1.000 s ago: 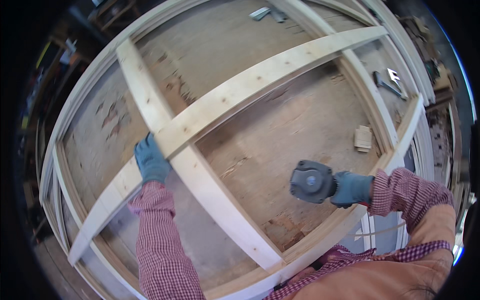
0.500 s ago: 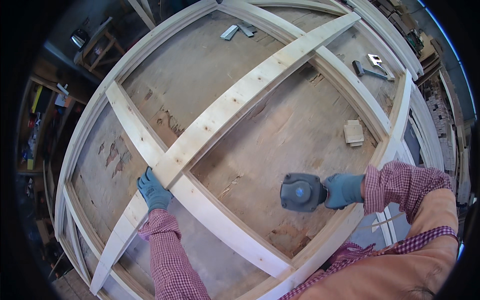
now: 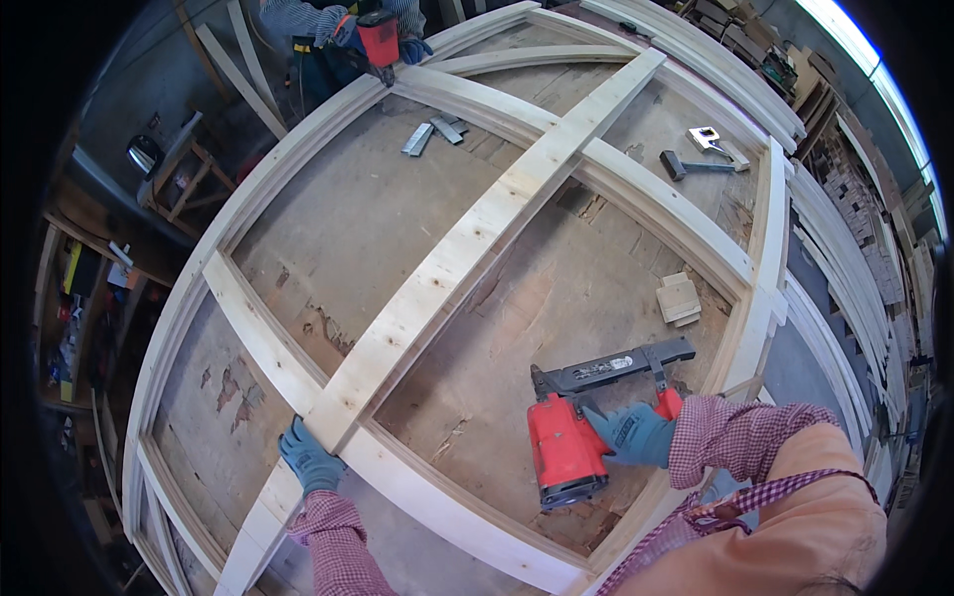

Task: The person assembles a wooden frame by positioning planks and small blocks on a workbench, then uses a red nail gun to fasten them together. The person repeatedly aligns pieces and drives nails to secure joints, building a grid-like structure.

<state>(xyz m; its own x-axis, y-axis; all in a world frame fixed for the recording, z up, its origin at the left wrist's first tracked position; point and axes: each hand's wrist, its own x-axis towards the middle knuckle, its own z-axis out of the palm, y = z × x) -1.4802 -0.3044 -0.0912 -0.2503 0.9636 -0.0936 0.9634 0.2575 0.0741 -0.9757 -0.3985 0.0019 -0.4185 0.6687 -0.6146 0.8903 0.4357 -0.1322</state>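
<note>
My right hand (image 3: pixel 641 435), in a blue work glove, grips the handle of a red and black nail gun (image 3: pixel 564 449). The tool lies on its side in the air over the lower right opening of a large wooden frame (image 3: pixel 467 490), its long black magazine pointing to the right. At the lower left crossing, my left hand (image 3: pixel 310 459), gloved too, holds the joint where a long pale board (image 3: pixel 452 253) meets the cross-rail (image 3: pixel 266 333). Its fingers curl over the edge at the board's lower end.
A co-worker at the far edge holds another red nail gun (image 3: pixel 378 42) against the frame's corner. Nail strips (image 3: pixel 418 139), a hammer (image 3: pixel 686 166) and small wooden blocks (image 3: pixel 680 299) lie inside the frame. Curved white mouldings (image 3: pixel 840 308) are stacked at right; shelves (image 3: pixel 79 298) stand left.
My right hand has turned the nail gun, so its red body and magazine now show. My left hand stays at the joint. The view has shifted, bringing a co-worker in at the top.
</note>
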